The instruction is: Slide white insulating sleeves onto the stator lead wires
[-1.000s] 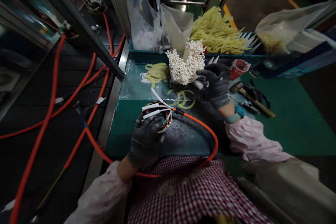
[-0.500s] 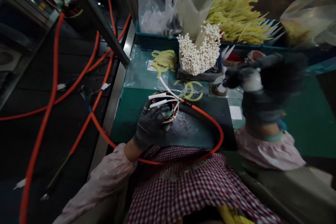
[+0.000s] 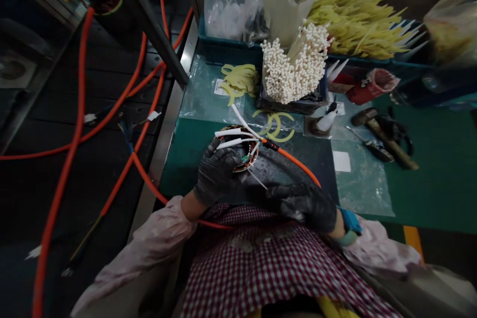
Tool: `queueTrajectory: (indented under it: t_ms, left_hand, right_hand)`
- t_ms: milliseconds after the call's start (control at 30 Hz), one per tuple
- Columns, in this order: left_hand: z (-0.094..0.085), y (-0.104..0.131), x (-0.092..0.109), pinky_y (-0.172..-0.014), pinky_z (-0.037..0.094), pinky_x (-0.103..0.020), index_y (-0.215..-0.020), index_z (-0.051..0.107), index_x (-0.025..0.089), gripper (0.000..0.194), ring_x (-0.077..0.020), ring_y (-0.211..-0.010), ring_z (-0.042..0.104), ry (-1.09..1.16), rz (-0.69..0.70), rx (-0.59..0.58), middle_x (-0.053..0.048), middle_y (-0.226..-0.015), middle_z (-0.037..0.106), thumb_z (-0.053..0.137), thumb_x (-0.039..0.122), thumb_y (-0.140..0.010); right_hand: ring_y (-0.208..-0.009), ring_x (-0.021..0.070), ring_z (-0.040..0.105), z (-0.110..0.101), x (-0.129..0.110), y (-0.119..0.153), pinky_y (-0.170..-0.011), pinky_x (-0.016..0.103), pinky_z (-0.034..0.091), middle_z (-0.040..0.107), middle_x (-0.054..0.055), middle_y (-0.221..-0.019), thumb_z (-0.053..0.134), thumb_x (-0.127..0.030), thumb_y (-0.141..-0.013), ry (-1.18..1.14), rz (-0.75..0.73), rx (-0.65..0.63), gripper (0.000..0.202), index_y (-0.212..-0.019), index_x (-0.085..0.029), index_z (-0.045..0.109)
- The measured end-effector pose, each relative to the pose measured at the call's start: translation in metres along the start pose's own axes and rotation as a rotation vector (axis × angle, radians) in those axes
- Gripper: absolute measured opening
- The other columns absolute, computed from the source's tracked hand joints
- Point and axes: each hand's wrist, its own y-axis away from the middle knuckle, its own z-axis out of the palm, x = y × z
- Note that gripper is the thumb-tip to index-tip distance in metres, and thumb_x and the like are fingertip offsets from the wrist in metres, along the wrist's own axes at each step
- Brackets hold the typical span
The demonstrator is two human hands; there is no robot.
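My left hand (image 3: 218, 171), in a dark glove, is closed around the side of a wire-wound motor stator (image 3: 250, 161) on a dark mat. White sleeves (image 3: 228, 132) cover leads coming out of the stator. Several leads join an orange cable (image 3: 298, 161), which curves down past my right hand. My right hand (image 3: 303, 203), also gloved, sits low at the right with its fingers closed on a thin white strand (image 3: 258, 179). The strand reaches the stator's lower rim; whether it is a stick or a cord I cannot tell. My left fingertips are partly hidden behind the sleeves.
Yellow curved strips (image 3: 276, 126) lie behind the stator. Farther back stands a box of white-tipped sticks (image 3: 288, 79). A small nozzle bottle (image 3: 323, 124), a red cup (image 3: 372, 85) and a hammer (image 3: 385, 136) are to the right. Orange cables (image 3: 76, 139) cross the dark surface at left.
My right hand has come down and left from the bottle area to beside the stator, the thin white strand now showing at its fingers. My left hand still holds the stator.
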Motion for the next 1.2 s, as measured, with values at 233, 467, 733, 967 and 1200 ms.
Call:
queueTrajectory:
  t_ms: [233,467,733,967,1200]
  left_hand:
    - [-0.003,-0.005,0.001,-0.131,0.052,-0.053,-0.114,0.073,0.031,0.016,-0.0259,-0.121,0.082,0.057,0.027,0.053,0.000,-0.120,0.087,0.076,0.038,-0.101]
    - [-0.005,-0.012,0.004,-0.131,0.051,-0.050,-0.112,0.076,0.032,0.013,-0.0232,-0.115,0.085,0.206,-0.028,0.046,0.004,-0.112,0.089,0.079,0.029,-0.100]
    - [-0.004,-0.006,-0.002,-0.129,0.053,-0.056,-0.112,0.082,0.033,0.015,-0.0279,-0.124,0.082,0.114,-0.063,-0.031,0.000,-0.127,0.088,0.079,0.037,-0.098]
    - [-0.006,-0.012,0.000,-0.126,0.056,-0.055,-0.103,0.078,0.031,0.007,-0.0271,-0.117,0.084,0.116,-0.040,-0.011,0.000,-0.115,0.089,0.076,0.036,-0.098]
    - [-0.003,-0.007,-0.003,-0.127,0.056,-0.056,-0.102,0.081,0.033,0.007,-0.0266,-0.115,0.085,0.094,-0.054,-0.019,0.002,-0.117,0.089,0.079,0.038,-0.097]
  right_hand:
    - [-0.094,0.0282,0.081,0.009,-0.003,-0.074,-0.081,0.041,0.063,0.088,0.011,-0.114,0.072,-0.053,-0.109,0.562,-0.159,0.095,0.033,-0.126,-0.027,0.086]
    - [-0.080,0.0231,0.074,0.011,-0.036,-0.131,-0.073,0.033,0.050,0.088,0.011,-0.100,0.066,-0.024,-0.110,0.945,-0.072,-0.313,0.023,-0.119,-0.019,0.087]
    - [-0.089,0.0222,0.078,0.000,-0.010,-0.121,-0.084,0.036,0.065,0.087,0.007,-0.103,0.062,-0.047,-0.114,0.084,-0.198,-0.108,0.035,-0.113,-0.021,0.085]
    - [-0.089,0.0218,0.081,-0.006,-0.012,-0.123,-0.083,0.035,0.066,0.088,0.006,-0.101,0.079,-0.033,-0.099,0.045,-0.191,-0.098,0.019,-0.110,-0.019,0.084]
    - [-0.087,0.0201,0.079,0.008,-0.005,-0.123,-0.080,0.033,0.065,0.087,0.005,-0.100,0.076,-0.033,-0.101,0.069,-0.196,0.004,0.017,-0.105,-0.019,0.084]
